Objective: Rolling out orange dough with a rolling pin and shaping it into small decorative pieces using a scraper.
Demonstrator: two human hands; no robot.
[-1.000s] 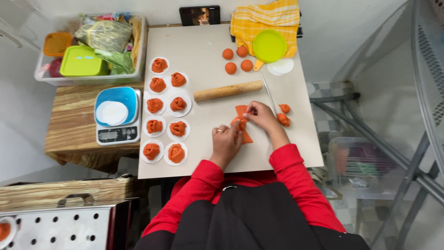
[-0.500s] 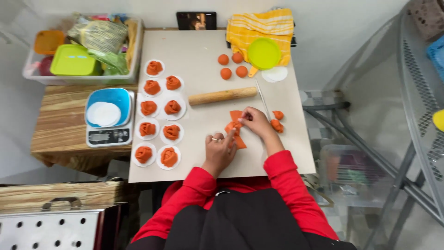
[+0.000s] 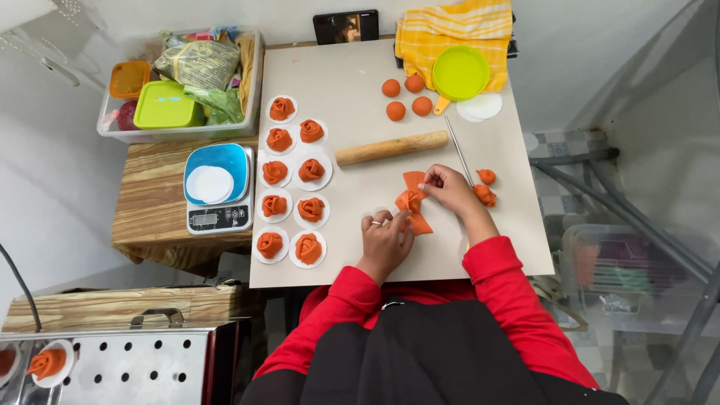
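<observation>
A strip of overlapping orange dough rounds (image 3: 412, 201) lies on the beige board (image 3: 352, 90) in front of me. My right hand (image 3: 450, 189) pinches the strip's middle, where the dough is bunched up. My left hand (image 3: 385, 240) rests its fingertips on the strip's near end. Two orange dough scraps (image 3: 485, 187) lie just right of my right hand. Several finished orange dough roses (image 3: 294, 187) sit on white paper rounds in two columns on the board's left side.
A wooden rolling pin (image 3: 390, 148) and a thin metal rod (image 3: 458, 150) lie beyond my hands. Several orange dough balls (image 3: 405, 97), a green lid (image 3: 460, 73), a yellow cloth (image 3: 450, 26) and a phone (image 3: 346, 26) sit at the far edge. A blue scale (image 3: 217, 187) and clear bin (image 3: 180, 82) stand left.
My hands have stayed on the dough strip, gathering its middle tighter. The camera view has shifted slightly; nothing else on the board has moved.
</observation>
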